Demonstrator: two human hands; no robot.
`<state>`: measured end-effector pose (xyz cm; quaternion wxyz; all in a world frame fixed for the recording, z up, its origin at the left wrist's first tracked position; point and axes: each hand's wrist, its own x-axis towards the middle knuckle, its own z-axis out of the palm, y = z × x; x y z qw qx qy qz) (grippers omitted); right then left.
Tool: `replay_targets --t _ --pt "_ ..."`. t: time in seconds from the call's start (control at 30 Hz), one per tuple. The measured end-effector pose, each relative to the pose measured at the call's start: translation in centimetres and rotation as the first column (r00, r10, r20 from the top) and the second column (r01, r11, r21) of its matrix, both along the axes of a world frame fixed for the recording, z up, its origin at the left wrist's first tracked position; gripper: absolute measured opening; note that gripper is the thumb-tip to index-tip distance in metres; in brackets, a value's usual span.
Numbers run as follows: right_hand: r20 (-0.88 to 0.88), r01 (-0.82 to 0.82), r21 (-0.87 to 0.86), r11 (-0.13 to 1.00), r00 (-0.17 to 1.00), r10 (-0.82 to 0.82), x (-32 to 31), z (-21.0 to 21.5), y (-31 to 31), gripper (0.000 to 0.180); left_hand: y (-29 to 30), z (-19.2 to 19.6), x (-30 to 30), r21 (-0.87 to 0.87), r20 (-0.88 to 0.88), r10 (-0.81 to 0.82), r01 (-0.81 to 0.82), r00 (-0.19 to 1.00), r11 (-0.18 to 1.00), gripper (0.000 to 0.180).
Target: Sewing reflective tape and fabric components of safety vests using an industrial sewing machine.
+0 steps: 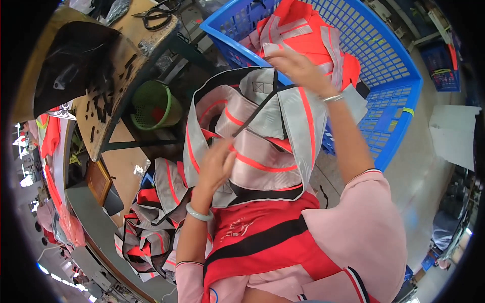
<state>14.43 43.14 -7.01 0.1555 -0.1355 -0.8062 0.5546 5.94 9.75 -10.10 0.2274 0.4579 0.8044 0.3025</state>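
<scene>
A silver-grey bag-like piece (pixel 268 156) with red-orange stripes and black binding rests over my lap, its loops standing up. My left hand (pixel 217 164) is at its left side, fingers closed at the lower end of a thin black strip (pixel 257 111) that slants across the piece. Farther off, my right hand (pixel 298 68) is raised above the near rim of a blue plastic basket (pixel 389 60), slightly blurred. Its fingers are stretched out with nothing visible in them. Red-orange pieces with silver bands (pixel 323 40) fill part of the basket.
At upper left stands a worn wooden table (pixel 113 116) with black scraps and black-handled scissors (pixel 156 15). A green bin (pixel 174 111) is beneath its edge. More silver-and-red pieces (pixel 151 227) lie heaped at my left. A white sheet (pixel 454 134) appears at right.
</scene>
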Motion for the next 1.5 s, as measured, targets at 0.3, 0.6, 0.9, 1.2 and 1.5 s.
replay_targets --t 0.3,0.6,0.9,1.2,1.5 --pt "0.579 0.034 0.17 0.985 0.805 -0.128 9.7 -5.7 3.8 0.044 2.1 2.8 -1.8 -0.312 0.618 0.417 -0.279 0.666 0.908 0.054" --pt "-0.22 -0.392 -0.04 0.919 0.901 0.375 -3.8 6.6 -11.2 0.017 -8.0 17.6 -9.5 0.043 -0.227 0.233 -0.229 0.946 0.972 0.059" --pt "-0.149 -0.579 0.161 0.799 0.786 0.6 -10.8 12.8 -18.6 0.013 -6.9 19.6 -8.8 0.331 -0.359 0.293 -0.173 0.886 0.928 0.023" --pt "-0.222 -0.479 0.22 0.85 0.824 0.521 -21.5 17.2 -21.5 0.013 -7.8 22.4 -16.1 0.373 -0.28 0.455 -0.341 0.846 0.863 0.018" --pt "-0.338 -0.372 -0.109 0.922 0.886 0.318 -29.0 16.5 -20.4 0.015 -7.0 23.1 -27.1 0.331 0.058 0.343 -0.343 0.937 0.879 0.024"
